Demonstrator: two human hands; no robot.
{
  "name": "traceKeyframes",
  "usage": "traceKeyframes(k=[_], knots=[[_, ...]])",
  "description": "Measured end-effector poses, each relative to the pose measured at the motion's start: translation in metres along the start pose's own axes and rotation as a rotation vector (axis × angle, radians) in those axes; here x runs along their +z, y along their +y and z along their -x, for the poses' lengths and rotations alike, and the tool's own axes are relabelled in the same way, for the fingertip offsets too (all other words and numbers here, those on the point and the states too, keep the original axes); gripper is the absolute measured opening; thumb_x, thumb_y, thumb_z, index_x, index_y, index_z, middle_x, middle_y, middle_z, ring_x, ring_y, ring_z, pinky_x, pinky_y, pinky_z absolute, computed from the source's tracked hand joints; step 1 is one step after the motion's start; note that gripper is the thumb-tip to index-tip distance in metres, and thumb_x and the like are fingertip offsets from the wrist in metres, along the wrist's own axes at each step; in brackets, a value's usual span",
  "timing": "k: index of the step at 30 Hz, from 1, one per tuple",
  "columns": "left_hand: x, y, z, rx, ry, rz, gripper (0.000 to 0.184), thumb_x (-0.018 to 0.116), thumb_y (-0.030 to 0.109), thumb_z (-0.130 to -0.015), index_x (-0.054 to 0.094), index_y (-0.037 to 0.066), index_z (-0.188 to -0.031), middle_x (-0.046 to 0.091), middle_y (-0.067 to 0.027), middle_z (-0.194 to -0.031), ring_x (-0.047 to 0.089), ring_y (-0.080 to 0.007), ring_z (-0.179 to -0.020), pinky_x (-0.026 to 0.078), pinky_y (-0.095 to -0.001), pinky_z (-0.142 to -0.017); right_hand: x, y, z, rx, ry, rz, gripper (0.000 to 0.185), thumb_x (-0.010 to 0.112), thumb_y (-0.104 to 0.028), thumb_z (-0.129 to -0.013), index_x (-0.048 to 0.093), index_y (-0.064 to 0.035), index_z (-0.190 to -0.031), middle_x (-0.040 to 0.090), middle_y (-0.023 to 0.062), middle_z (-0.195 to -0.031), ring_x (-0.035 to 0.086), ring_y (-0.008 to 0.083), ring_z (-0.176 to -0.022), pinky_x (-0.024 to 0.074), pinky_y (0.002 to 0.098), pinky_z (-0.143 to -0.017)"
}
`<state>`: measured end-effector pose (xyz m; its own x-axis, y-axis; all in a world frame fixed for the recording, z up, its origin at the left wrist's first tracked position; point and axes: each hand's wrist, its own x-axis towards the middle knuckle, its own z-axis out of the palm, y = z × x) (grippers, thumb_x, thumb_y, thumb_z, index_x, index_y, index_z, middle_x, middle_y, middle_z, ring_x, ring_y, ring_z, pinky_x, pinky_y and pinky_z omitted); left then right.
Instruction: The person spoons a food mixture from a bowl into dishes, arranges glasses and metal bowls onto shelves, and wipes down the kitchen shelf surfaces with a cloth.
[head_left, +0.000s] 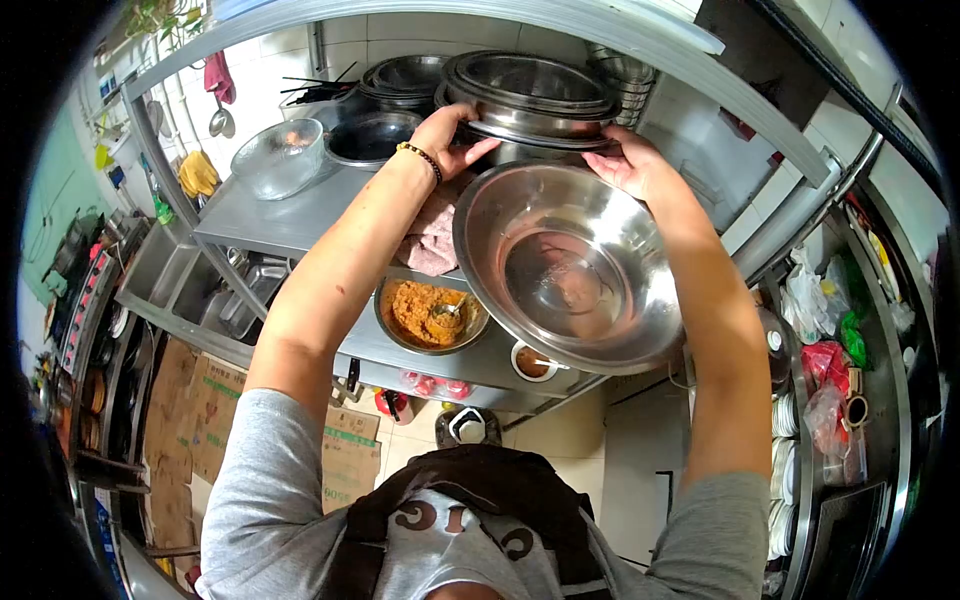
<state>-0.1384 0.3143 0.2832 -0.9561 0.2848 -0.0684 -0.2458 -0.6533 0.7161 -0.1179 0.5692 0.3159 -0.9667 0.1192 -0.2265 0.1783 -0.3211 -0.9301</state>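
Both hands work at a stack of steel bowls (530, 125), raised in front of the body at the ends of outstretched arms. The left hand (448, 138) grasps the left side of the stack, with the thumb extended inward. The right hand (628, 168) grasps the opposite side near the rim. The step in hand, as judged, is two-handed handling of the stack. Any movement of it calls for a level, matched grip, because nested bowls may slide.

A large steel basin (635, 250) is tilted just below and between the hands, its interior facing the person. Its support is not visible. Keep clearance from its rim.

Beyond the left hand, a dark pan (335, 147) and a glass bowl (262, 170) rest on the steel shelf (330, 215). A pink cloth (433, 240) lies below the left wrist. Nearer the body than the hands, the counter (415, 368) carries a mixing bowl (390, 333) containing an orange mixture and a spoon (449, 311). A small white cup (530, 378) stands to its right.

Farther out, a sink (150, 275) lies left of the left forearm. Plates (783, 460) and plastic bags (825, 365) occupy the shelving to the right of the right arm. Cardboard (215, 415) covers part of the floor at left.
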Motion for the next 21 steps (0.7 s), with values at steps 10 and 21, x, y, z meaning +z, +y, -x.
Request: traceKeyframes(k=[10,21], knots=[[0.0,0.004,-0.015,-0.035,0.029,-0.029,0.018,0.055,0.0,-0.074,0.053,0.003,-0.092,0.052,-0.0091,-0.097,0.054,-0.0236,-0.088,0.057,-0.0325,-0.069,-0.004,0.0,-0.013,-0.09,0.085,0.023,0.022,0.059,-0.012,-0.08,0.049,0.003,-0.092,0.049,0.0181,-0.088,0.056,0.0281,-0.083,0.0539,0.0372,-0.077],[0.006,0.021,0.001,0.04,0.041,0.055,0.013,0.055,0.004,-0.081,0.05,-0.001,-0.092,0.05,-0.0124,-0.097,0.054,-0.0242,-0.084,0.057,-0.0311,-0.068,0.017,-0.027,0.02,-0.162,0.075,0.04,0.015,0.063,-0.015,-0.076,0.054,-0.0056,-0.081,0.053,0.0099,-0.081,0.054,0.0201,-0.077,0.0524,0.036,-0.073]])
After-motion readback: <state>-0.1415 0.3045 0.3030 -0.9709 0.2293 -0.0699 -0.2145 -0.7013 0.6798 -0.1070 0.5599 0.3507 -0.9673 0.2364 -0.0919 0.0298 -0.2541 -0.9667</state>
